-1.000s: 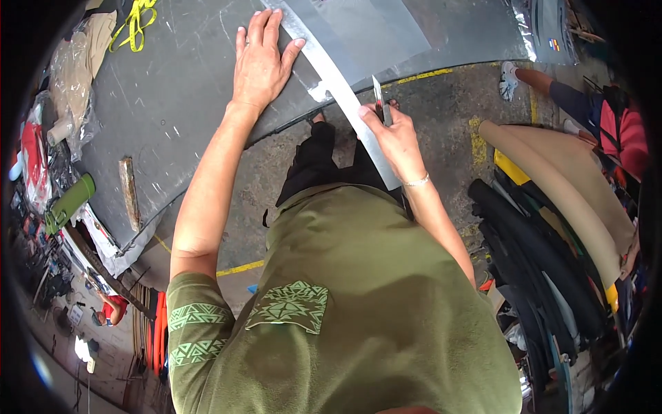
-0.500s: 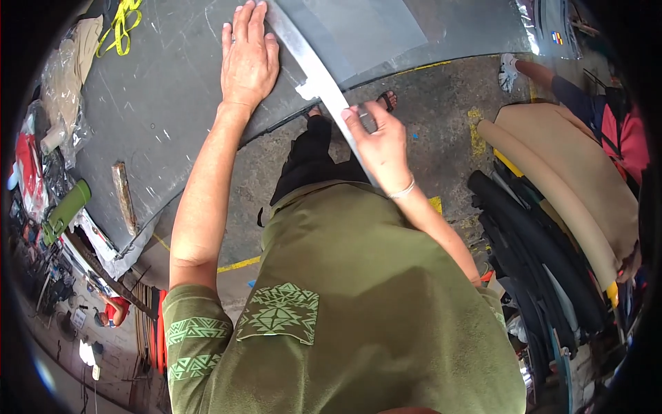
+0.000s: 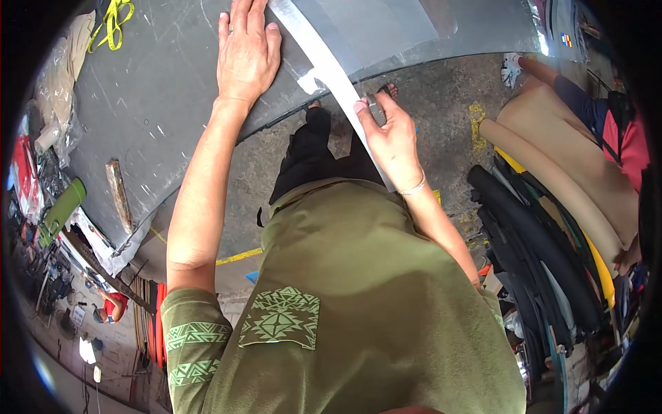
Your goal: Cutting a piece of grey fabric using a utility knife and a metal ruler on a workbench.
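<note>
My left hand [image 3: 246,65] lies flat on the dark grey tabletop [image 3: 158,83], fingers stretched out and the tips at the picture's upper edge. Just right of it runs a long metal straightedge [image 3: 318,58], reaching over the table's near edge toward my waist. My right hand [image 3: 394,141] is closed, with thumb and fingers pinching a small dark thing [image 3: 374,109] beside the straightedge; its kind is hard to make out. A grey, partly see-through sheet [image 3: 386,34] is spread to the right of the straightedge. A ragged white patch [image 3: 312,81] shows at the straightedge's left side.
A yellow tape measure [image 3: 112,24] lies at the far left, near plastic-wrapped goods [image 3: 58,90]. A worn stick [image 3: 118,196] rests by the table's left corner. Rolls of tan material [image 3: 552,186] and black material [image 3: 531,241] stand right. Another person [image 3: 624,138] is at the far right.
My right hand has shifted slightly right, and the straightedge's near end has swung a little right with it. My left hand stays flat in nearly the same place.
</note>
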Motion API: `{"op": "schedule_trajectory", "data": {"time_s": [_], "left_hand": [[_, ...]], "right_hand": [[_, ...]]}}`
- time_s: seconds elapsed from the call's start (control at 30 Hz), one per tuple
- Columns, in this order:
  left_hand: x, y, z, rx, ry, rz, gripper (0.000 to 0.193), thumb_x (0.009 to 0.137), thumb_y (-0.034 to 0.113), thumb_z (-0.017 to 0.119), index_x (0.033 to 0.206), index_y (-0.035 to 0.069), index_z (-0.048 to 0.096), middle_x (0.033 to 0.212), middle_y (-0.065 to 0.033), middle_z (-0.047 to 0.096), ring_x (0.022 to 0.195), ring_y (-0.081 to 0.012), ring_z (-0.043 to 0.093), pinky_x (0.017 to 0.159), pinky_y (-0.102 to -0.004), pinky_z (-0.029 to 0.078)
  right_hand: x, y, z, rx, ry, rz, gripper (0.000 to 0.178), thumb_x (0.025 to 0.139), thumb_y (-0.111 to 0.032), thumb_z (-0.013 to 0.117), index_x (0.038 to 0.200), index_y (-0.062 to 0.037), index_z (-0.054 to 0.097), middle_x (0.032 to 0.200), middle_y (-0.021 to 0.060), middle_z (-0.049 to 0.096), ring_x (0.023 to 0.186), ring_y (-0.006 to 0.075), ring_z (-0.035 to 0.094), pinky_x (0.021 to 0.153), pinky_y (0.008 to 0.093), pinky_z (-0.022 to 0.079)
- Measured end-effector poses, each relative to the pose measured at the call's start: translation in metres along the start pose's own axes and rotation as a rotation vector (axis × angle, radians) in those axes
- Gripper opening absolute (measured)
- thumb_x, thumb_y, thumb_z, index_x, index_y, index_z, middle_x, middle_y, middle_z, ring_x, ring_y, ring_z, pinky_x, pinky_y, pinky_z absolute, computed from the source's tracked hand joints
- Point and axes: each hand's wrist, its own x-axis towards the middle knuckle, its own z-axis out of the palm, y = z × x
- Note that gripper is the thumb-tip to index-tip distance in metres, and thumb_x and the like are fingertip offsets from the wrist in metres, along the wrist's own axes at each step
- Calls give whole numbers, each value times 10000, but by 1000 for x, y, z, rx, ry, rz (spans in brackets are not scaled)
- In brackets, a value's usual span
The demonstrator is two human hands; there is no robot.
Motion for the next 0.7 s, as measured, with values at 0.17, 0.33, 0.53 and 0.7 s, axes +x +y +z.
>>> {"op": "schedule_trajectory", "data": {"time_s": [0.17,0.33,0.53,0.7], "left_hand": [[3,8,-5,36,-51,-17,598,994,189,506,1522,-53,364,1574,-292,352,1509,-453,280,1264,-541,188],[0,-5,-2,124,-47,49,639,1012,264,529,1535,-53,346,1586,-312,326,1513,-466,267,1262,-543,193],[0,-14,-12,135,-142,141,858,957,525,635,1555,-16,341,1597,-307,313,1520,-470,258,1252,-550,221],[1,-11,-12,106,-127,121,967,880,604,692,1551,-6,355,1599,-291,323,1519,-468,262,1251,-553,220]], "right_hand": [[16,11,3,40,-69,103,371,951,-379,718,1022,-15,714,696,168,653,608,236,639,632,377,511],[23,3,16,210,-3,91,211,944,-228,776,940,-21,734,775,-42,609,760,57,515,709,252,443],[26,3,11,243,-37,85,183,930,-206,791,917,-31,739,739,-65,584,710,45,493,669,238,425],[31,6,13,304,-28,116,233,900,-241,770,858,-18,713,652,-15,618,641,63,546,643,269,475]]}}
